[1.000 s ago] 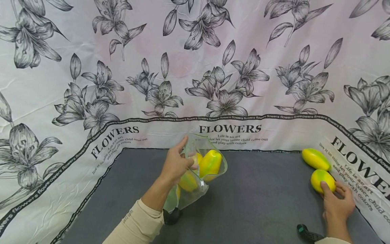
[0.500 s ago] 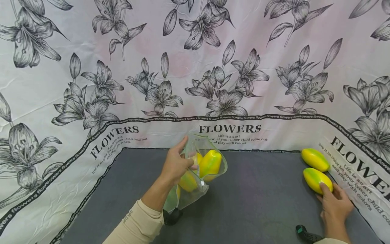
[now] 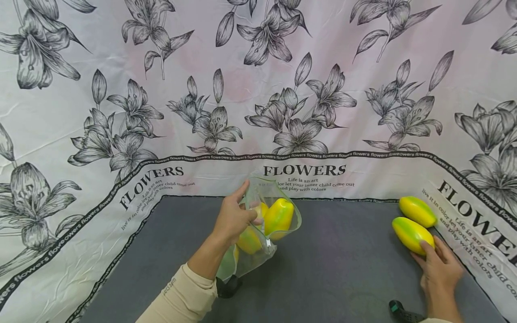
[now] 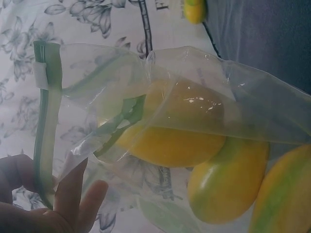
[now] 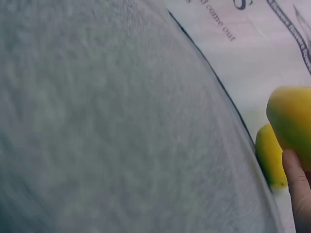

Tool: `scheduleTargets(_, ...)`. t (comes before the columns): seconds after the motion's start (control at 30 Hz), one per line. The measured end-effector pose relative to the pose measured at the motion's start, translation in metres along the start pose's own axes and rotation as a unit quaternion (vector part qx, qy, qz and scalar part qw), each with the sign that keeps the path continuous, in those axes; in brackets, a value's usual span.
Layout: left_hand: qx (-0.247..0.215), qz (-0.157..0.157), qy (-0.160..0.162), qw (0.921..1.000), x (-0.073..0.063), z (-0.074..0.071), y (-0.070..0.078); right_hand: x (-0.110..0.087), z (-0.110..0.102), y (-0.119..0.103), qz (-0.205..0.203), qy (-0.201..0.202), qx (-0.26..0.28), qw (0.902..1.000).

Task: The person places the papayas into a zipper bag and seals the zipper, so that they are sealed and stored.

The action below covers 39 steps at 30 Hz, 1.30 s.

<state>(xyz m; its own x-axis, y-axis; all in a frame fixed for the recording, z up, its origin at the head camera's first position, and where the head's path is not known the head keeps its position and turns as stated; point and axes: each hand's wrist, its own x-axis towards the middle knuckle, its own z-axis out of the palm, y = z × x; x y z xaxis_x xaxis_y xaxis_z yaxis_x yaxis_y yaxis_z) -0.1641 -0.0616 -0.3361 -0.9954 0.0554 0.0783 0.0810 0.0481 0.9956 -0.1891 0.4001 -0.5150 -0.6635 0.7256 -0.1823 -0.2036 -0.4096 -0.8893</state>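
Observation:
My left hand (image 3: 231,217) grips the edge of a clear zip bag (image 3: 258,260) with a green zip strip (image 4: 47,111). Inside the bag are several yellow-green mangoes (image 3: 279,216), seen through the plastic in the left wrist view too. At the right, my right hand (image 3: 442,271) holds another mango (image 3: 413,235) by its near end, thumb on top. Just behind that one lies a further mango (image 3: 418,211), by the table's back right corner. Part of the held mango and most of the right hand are cut off in the right wrist view.
A dark grey cloth (image 3: 331,269) covers the table. White floral sheeting (image 3: 307,112) rises behind it and along both sides, meeting the cloth at a dark edge.
The mango in my right hand has come up and to the left, turning from end-on to lengthwise. The left hand and the bag have stayed in place.

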Motion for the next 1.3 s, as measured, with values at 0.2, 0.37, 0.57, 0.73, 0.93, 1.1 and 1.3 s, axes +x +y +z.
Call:
scheduleTargets(0.2,0.001,-0.001,-0.001,1.0,0.0,0.0,0.001,-0.009,0.006,-0.005,-0.021,-0.018,0.004,0.9996)
scheduleTargets(0.37,-0.001,-0.006,0.0,1.0,0.0,0.001,0.001,-0.02,0.013,-0.016,-0.018,-0.038,0.075,0.9963)
scheduleTargets(0.57,-0.005,-0.004,-0.004,1.0,0.0,0.002,0.0,-0.033,0.022,-0.031,-0.014,-0.072,0.124,0.9896)
scheduleTargets(0.73,-0.008,-0.008,-0.003,0.9999,0.0,0.001,0.001,-0.044,0.031,-0.042,-0.006,-0.099,0.143,0.9848)
scheduleTargets(0.93,-0.009,-0.006,-0.008,0.9999,-0.001,0.0,0.0,-0.058,0.042,-0.05,0.003,-0.158,0.181,0.9708)
scheduleTargets(1.1,-0.016,-0.007,-0.012,0.9998,-0.001,-0.001,0.0,-0.069,0.05,-0.053,0.0,-0.209,0.191,0.959)
scheduleTargets(1.3,-0.026,-0.009,-0.015,0.9995,-0.002,-0.001,0.0,-0.083,0.059,-0.055,-0.006,-0.268,0.196,0.9431)
